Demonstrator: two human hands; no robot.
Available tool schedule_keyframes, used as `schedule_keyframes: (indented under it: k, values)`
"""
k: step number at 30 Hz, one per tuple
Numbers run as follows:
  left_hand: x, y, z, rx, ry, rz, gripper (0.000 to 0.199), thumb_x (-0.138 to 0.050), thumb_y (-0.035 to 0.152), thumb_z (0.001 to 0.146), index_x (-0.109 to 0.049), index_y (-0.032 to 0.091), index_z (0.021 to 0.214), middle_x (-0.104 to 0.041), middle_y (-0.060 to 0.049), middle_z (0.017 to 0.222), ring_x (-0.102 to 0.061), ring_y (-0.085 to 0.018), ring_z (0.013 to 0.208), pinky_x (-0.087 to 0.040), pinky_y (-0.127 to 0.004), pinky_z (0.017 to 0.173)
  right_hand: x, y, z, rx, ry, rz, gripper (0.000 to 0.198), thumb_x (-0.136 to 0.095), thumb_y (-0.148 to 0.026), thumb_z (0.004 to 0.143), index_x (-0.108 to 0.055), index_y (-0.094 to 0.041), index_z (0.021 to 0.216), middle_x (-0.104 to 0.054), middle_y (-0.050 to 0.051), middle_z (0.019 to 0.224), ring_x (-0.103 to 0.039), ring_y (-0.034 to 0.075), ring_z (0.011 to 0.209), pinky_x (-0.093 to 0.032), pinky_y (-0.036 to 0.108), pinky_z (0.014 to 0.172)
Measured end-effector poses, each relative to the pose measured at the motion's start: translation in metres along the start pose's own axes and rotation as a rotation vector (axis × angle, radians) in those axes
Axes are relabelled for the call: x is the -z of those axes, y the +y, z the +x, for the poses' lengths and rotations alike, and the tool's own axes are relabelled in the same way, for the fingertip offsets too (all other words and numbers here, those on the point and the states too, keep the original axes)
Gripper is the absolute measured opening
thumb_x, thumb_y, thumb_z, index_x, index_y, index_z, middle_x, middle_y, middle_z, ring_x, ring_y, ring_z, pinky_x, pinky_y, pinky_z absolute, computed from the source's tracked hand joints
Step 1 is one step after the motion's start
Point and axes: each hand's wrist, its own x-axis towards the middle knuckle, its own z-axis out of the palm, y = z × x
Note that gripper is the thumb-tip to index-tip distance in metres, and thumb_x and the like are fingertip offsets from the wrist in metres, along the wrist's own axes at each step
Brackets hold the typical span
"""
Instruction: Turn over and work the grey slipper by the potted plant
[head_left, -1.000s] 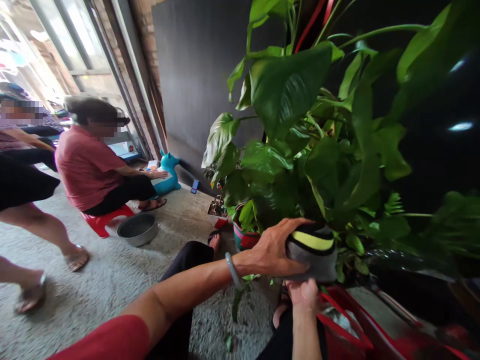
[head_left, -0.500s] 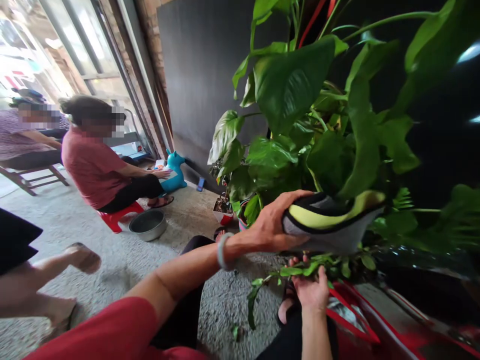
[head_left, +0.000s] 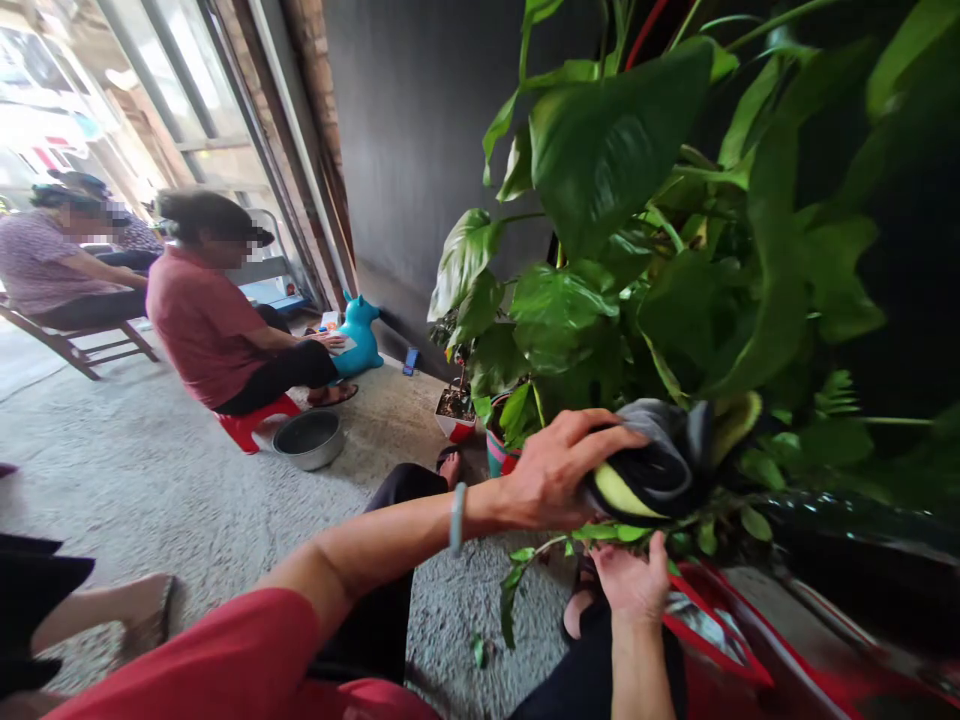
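My left hand (head_left: 559, 465), with a pale bangle at the wrist, is closed on a bunched grey and yellow cloth (head_left: 660, 450) with black edging. The cloth sits among the lower leaves of a large green potted plant (head_left: 622, 170). Below it, my right hand (head_left: 630, 575) is turned palm up, thumb raised, holding a low leafy stem (head_left: 615, 535) that lies across it. Its fingertips are partly hidden by leaves and cloth.
A red bag or box (head_left: 757, 640) lies at lower right. Beyond my knee stand small pots (head_left: 456, 430), a grey basin (head_left: 307, 460) and a blue animal-shaped toy (head_left: 360, 335). A person on a red stool (head_left: 251, 425) sits at left, others behind; another person's feet (head_left: 146, 610) are near.
The cloth has gone from spread open to bunched under my left hand, whose fingers now lie over its top. My right hand stays under the stem. The view has shifted slightly right.
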Motion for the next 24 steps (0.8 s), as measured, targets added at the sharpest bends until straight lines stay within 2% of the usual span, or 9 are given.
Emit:
schedule_keyframes:
  k: [2,4,7,11,14,16,19,22,24]
  values:
    - [-0.028,-0.019,0.004,-0.032,-0.144,0.079,0.056,-0.067,0.024,0.082,-0.06,0.019,0.138,-0.057,-0.015,0.139,-0.057,-0.031,0.122,-0.046,-0.039,0.105,-0.003,0.003,-0.001,0.016,0.008,0.001,0.051,-0.066,-0.071,0.073,-0.07,-0.028,0.1,-0.073,0.004,0.105,-0.064,0.027,0.104,-0.047,0.049,0.096]
    - [-0.045,-0.042,-0.012,-0.029,-0.379,0.148,0.06,-0.077,0.023,0.069,-0.067,0.019,0.128,-0.065,-0.015,0.117,-0.064,-0.031,0.101,-0.053,-0.037,0.085,-0.005,0.004,-0.002,0.017,0.026,-0.002,0.046,-0.066,-0.068,0.075,-0.07,-0.03,0.1,-0.073,0.004,0.106,-0.063,0.027,0.111,-0.045,0.049,0.101]
    - [-0.03,-0.055,-0.047,-0.005,-0.601,0.147,0.062,-0.079,0.022,0.062,-0.07,0.025,0.123,-0.066,-0.01,0.103,-0.065,-0.028,0.087,-0.051,-0.033,0.071,-0.006,0.002,-0.003,-0.034,0.021,-0.022,0.049,-0.066,-0.07,0.074,-0.072,-0.028,0.098,-0.074,0.007,0.104,-0.064,0.028,0.111,-0.043,0.052,0.106]
    - [0.014,-0.025,-0.046,0.02,-0.34,0.083,0.073,-0.073,0.019,0.066,-0.061,0.028,0.138,-0.063,-0.011,0.122,-0.063,-0.028,0.105,-0.049,-0.034,0.091,-0.008,0.001,-0.004,-0.028,-0.012,-0.063,0.05,-0.066,-0.071,0.073,-0.072,-0.03,0.101,-0.074,0.005,0.107,-0.063,0.029,0.114,-0.041,0.057,0.108]
    - [0.007,-0.02,-0.023,0.034,-0.136,0.084,0.073,-0.07,0.025,0.075,-0.053,0.026,0.146,-0.055,-0.013,0.138,-0.057,-0.031,0.121,-0.045,-0.037,0.103,-0.011,0.004,-0.007,0.023,-0.046,-0.07,0.049,-0.069,-0.066,0.072,-0.07,-0.032,0.106,-0.072,0.003,0.114,-0.062,0.03,0.117,-0.045,0.059,0.101]
    - [-0.016,-0.037,-0.021,0.07,-0.183,0.122,0.071,-0.073,0.025,0.074,-0.057,0.023,0.143,-0.058,-0.015,0.135,-0.058,-0.032,0.119,-0.047,-0.038,0.1,-0.013,0.006,-0.008,0.028,-0.028,-0.064,0.048,-0.07,-0.064,0.072,-0.069,-0.032,0.107,-0.072,0.003,0.113,-0.062,0.032,0.117,-0.047,0.06,0.098]
    - [-0.033,-0.068,-0.047,0.178,-0.485,0.167,0.07,-0.08,0.019,0.059,-0.068,0.021,0.128,-0.067,-0.014,0.109,-0.065,-0.032,0.097,-0.053,-0.037,0.083,-0.015,0.007,-0.01,-0.046,-0.035,-0.055,0.05,-0.068,-0.065,0.076,-0.067,-0.031,0.112,-0.072,0.005,0.115,-0.062,0.03,0.118,-0.044,0.058,0.103]
    - [0.003,-0.062,-0.076,0.166,-0.646,0.068,0.067,-0.081,0.022,0.057,-0.071,0.024,0.123,-0.07,-0.008,0.102,-0.068,-0.029,0.091,-0.054,-0.033,0.078,-0.015,0.007,-0.007,-0.115,-0.093,-0.084,0.058,-0.069,-0.068,0.075,-0.065,-0.028,0.117,-0.071,0.01,0.119,-0.062,0.028,0.12,-0.039,0.054,0.111]
    - [0.047,-0.033,-0.077,0.119,-0.525,0.007,0.072,-0.08,0.024,0.06,-0.067,0.027,0.131,-0.069,-0.007,0.11,-0.067,-0.028,0.099,-0.053,-0.034,0.088,-0.015,0.009,-0.004,-0.086,-0.099,-0.131,0.057,-0.071,-0.067,0.072,-0.067,-0.027,0.112,-0.072,0.011,0.116,-0.063,0.029,0.118,-0.037,0.056,0.112]
